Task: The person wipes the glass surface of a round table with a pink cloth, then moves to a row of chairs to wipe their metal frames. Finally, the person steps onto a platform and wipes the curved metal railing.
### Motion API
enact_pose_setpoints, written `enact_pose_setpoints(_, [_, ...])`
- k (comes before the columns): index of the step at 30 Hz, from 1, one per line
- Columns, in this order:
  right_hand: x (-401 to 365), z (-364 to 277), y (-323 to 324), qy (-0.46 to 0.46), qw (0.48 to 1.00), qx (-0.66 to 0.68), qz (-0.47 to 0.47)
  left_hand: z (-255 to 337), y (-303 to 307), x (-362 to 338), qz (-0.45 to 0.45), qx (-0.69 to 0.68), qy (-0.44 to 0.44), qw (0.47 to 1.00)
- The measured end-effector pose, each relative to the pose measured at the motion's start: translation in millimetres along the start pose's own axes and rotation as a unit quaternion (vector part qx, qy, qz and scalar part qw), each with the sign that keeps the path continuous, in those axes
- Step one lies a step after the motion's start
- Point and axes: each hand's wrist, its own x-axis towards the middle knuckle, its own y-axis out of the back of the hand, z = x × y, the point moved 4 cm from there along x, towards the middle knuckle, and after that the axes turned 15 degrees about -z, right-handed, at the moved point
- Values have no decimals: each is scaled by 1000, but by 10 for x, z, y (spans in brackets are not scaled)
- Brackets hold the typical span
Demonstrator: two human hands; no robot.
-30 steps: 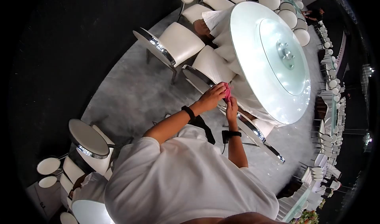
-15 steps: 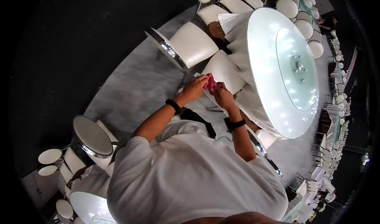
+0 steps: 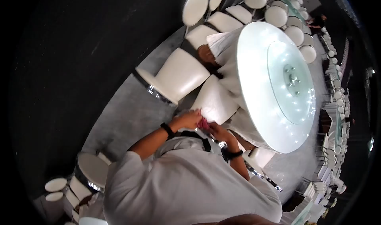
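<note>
Close in front of my body, a small red cloth (image 3: 203, 123) is held between both hands. My left hand (image 3: 188, 120), with a black band at the wrist, grips it from the left, fingers closed. From the right, my right hand (image 3: 220, 133), also with a black band, pinches its other side. Both hands are over the near edge of a white chair seat (image 3: 215, 100). Part of the cloth is hidden by the fingers.
A round glass-topped table (image 3: 254, 82) with a turntable stands to the right. Another white chair (image 3: 183, 75) is at the upper left, its back edged in shiny metal. More chairs line the far side. A distant person (image 3: 317, 21) is at the upper right.
Both hands and the red cloth have moved down in view, closer to my body. The table and chairs have shifted in view as the camera turned.
</note>
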Motion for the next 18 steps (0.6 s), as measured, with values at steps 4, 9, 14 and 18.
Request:
enact_pose_setpoints(4, [-553,236,131,-132,986,100,-17,594,276,113,-114,-90,-127,981])
enact_pose_setpoints(9, [-338,265,158,-128,990,-29,-41,505,163,486,-209,-86,-138,964])
enact_pose_setpoints(14, [351,270,-13,-198,975,-100,-33,83,198,434,-210,-130,-84,965])
enact_pose_setpoints(18, [725,-101,9,-242,956,-163,16,-549,-20,245,-104,-38,-38,993])
